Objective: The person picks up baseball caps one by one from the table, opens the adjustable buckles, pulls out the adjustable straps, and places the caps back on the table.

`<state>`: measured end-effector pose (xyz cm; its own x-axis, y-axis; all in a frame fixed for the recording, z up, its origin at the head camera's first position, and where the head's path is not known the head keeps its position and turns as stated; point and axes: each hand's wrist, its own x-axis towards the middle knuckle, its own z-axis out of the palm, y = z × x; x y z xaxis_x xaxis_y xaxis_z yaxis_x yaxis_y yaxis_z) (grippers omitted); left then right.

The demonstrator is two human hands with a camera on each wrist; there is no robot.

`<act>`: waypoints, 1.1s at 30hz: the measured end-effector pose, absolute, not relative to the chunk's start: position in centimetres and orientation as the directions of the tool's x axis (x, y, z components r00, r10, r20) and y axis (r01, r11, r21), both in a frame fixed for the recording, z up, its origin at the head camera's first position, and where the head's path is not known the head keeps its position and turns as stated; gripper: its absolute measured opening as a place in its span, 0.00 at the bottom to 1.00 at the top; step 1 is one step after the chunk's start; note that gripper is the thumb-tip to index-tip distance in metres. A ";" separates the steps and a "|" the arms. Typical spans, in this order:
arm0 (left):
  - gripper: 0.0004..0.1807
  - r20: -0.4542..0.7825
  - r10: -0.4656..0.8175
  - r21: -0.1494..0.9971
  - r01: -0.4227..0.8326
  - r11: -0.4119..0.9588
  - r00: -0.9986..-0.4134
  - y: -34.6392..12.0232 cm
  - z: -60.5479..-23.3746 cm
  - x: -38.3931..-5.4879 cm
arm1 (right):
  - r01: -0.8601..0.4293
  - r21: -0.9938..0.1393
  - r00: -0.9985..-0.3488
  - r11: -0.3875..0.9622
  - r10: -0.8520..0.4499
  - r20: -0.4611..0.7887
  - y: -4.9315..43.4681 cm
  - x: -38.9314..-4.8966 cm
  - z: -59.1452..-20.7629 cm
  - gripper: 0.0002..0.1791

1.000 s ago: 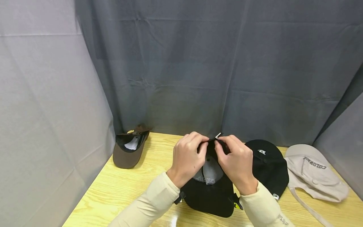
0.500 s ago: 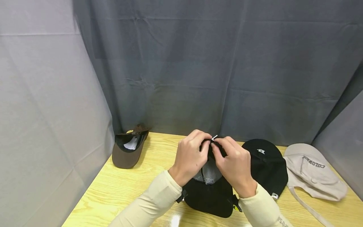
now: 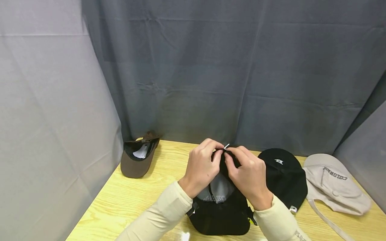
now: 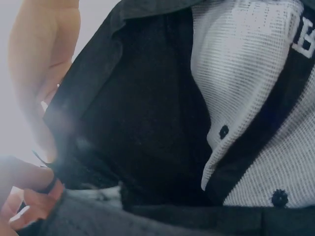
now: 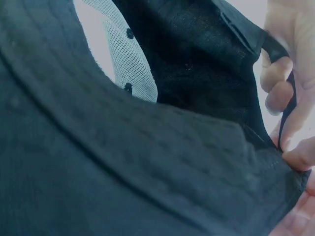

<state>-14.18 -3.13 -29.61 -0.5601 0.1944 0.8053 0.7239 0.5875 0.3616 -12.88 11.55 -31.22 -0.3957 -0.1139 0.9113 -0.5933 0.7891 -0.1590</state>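
Upside down, with its brim toward me, a black cap hangs between both hands in the head view. My left hand pinches the left part of its back strap between thumb and fingers. Close beside it, my right hand pinches the strap from the right. A small silver metal buckle sticks up between the fingertips. The right wrist view shows the narrow black strap running past the fingers. Inside the crown, the left wrist view shows a white mesh lining and part of an embroidered letter.
On the wooden table, a brown cap lies upturned at the far left. To the right are a black cap with a white letter and a beige cap with a loose strap. A grey curtain stands behind.
Both hands have come closer together at the strap, the right one shifting slightly left. The silver buckle has moved left with them. The held cap's brim has swung a little toward me.
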 end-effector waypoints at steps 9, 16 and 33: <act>0.04 0.841 0.162 0.331 0.729 0.599 -0.515 -4.1 -30.0 -14.5 | -0.529 -0.224 -0.422 0.819 -0.024 0.906 12.5 -13.4 -30.9 0.03; 0.05 0.850 0.154 0.333 0.741 0.583 -0.503 -4.2 -29.6 -14.9 | -0.581 -0.195 -0.417 0.790 -0.084 0.905 12.3 -13.2 -31.0 0.04; 0.10 0.810 0.336 0.224 0.784 0.580 -0.480 -4.8 -29.6 -15.2 | -0.642 -0.161 -0.372 0.749 -0.120 0.920 12.0 -12.8 -30.9 0.16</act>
<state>-15.15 -4.75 -29.59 -0.4800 0.3365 0.8101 0.7836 0.5797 0.2235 -12.82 12.04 -30.95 -0.3718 -0.1205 0.9205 -0.6424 0.7492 -0.1614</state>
